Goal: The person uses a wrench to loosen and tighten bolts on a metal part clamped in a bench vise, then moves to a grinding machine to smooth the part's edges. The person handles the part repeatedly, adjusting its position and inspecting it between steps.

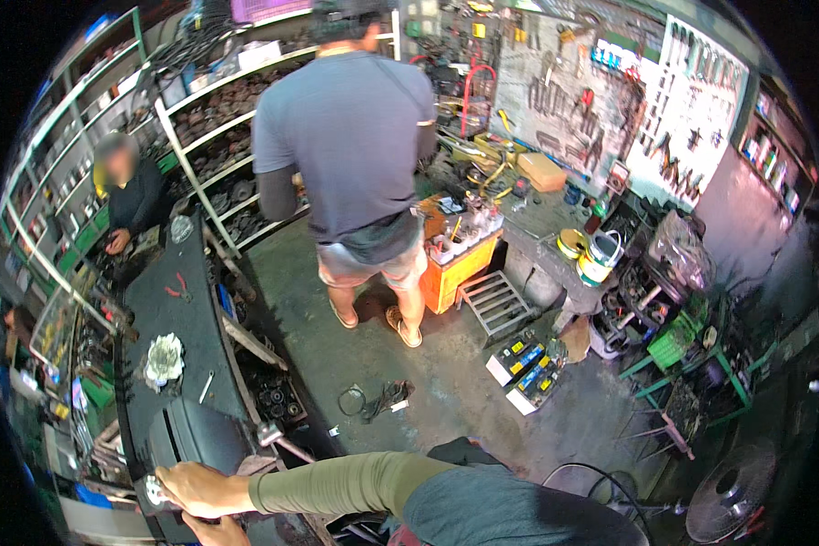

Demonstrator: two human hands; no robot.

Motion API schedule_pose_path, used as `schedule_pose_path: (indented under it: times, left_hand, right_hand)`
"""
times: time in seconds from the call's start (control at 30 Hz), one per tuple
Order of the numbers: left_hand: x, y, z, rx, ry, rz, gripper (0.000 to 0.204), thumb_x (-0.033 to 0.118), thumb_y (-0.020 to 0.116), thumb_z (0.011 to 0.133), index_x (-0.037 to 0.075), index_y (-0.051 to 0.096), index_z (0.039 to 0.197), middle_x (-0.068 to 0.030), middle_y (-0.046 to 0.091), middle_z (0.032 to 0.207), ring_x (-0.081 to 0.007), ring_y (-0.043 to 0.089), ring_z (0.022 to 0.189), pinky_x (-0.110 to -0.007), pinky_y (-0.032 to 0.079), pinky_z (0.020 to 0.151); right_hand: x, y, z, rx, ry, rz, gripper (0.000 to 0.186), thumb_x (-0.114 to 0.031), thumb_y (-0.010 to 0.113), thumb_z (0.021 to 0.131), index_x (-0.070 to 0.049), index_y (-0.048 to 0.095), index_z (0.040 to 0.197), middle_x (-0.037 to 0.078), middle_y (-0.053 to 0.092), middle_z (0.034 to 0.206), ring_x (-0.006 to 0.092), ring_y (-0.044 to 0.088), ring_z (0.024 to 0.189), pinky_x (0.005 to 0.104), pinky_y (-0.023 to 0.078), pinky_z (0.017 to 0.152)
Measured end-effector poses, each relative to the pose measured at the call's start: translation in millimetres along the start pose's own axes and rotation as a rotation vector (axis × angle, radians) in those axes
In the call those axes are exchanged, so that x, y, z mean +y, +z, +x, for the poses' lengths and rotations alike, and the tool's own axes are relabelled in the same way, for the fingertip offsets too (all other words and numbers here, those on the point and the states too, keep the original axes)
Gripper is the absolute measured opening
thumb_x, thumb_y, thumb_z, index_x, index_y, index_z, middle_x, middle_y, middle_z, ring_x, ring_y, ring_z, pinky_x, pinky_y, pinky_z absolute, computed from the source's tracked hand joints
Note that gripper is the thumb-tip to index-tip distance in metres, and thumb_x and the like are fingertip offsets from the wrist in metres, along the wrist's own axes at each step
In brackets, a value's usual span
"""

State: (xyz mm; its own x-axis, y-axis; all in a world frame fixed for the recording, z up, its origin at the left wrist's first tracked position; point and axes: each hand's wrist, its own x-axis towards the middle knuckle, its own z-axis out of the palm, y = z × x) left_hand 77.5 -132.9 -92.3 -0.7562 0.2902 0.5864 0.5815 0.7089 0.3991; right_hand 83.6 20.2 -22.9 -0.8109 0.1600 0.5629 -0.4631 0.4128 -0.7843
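Just off the near left corner of the dark casing (197, 431), you have a silvery metal part (154, 491); the step in hand looks like handling it, and the next move probably calls for a steady hold. Right of that corner, your right hand (197, 490) lies knuckles up, fingers curled close, seemingly gripping the part, its forearm (337, 482) reaching across. Below the casing, your left hand (217, 530) is cut off; I can't make out its grip.

Pale-framed shelves (217, 128) and a tool-hung wall (541, 118) border the grey floor (460, 400).
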Motion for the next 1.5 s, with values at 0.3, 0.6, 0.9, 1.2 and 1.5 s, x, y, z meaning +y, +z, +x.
schedule_pose_path:
  times: [0.3,0.6,0.9,1.2,1.5]
  left_hand:
    - [112.2,-22.5,-78.7,0.355,-0.089,0.308,0.058,0.04,0.088,0.081,-0.003,0.067,0.114,-0.0233,0.073,0.105,-0.0381,0.071,0.094,-0.044,0.057,0.083]
    - [229.2,142.0,-312.4,0.124,-0.071,0.711,0.021,0.019,0.065,0.097,0.001,0.071,0.104,-0.0184,0.072,0.097,-0.035,0.068,0.084,-0.044,0.055,0.078]
    - [303.1,229.9,-373.1,-1.153,0.231,0.226,0.013,0.018,0.066,0.095,0.008,0.076,0.095,-0.0115,0.073,0.097,-0.0317,0.068,0.09,-0.043,0.055,0.077]
    - [246.2,235.3,-421.7,-1.438,0.26,0.356,0.03,0.025,0.065,0.092,0.009,0.07,0.117,-0.0101,0.071,0.118,-0.0287,0.062,0.072,-0.039,0.052,0.065]
    - [354.5,256.7,-397.9,-1.456,-0.253,0.414,0.044,0.024,0.065,0.095,0.003,0.058,0.133,-0.0218,0.065,0.126,-0.0354,0.064,0.099,-0.046,0.052,0.085]
  right_hand:
    - [56.1,-311.5,-272.6,-0.274,0.444,-0.381,0.039,-0.04,0.049,0.104,-0.008,0.066,0.091,0.023,0.069,0.083,0.0471,0.067,0.081,0.0585,0.052,0.074]
    - [214.3,-694.1,-601.7,0.484,1.278,-0.595,0.03,-0.023,0.058,0.092,-0.006,0.067,0.115,0.024,0.072,0.108,0.0443,0.068,0.102,0.0533,0.054,0.087]
    - [353.6,-915.2,-755.1,0.441,1.417,-1.042,0.034,-0.008,0.057,0.091,-0.007,0.059,0.124,0.024,0.066,0.114,0.0439,0.07,0.104,0.0534,0.058,0.087]
    - [473.6,-1045.8,-760.8,0.281,1.452,-1.361,0.046,-0.012,0.058,0.093,-0.013,0.05,0.138,0.02,0.061,0.122,0.0445,0.073,0.093,0.0526,0.061,0.078]
    - [430.5,-1067.1,-721.8,0.241,0.929,-1.437,0.046,-0.011,0.062,0.081,0.002,0.06,0.126,0.023,0.07,0.109,0.0416,0.069,0.092,0.0511,0.055,0.079]
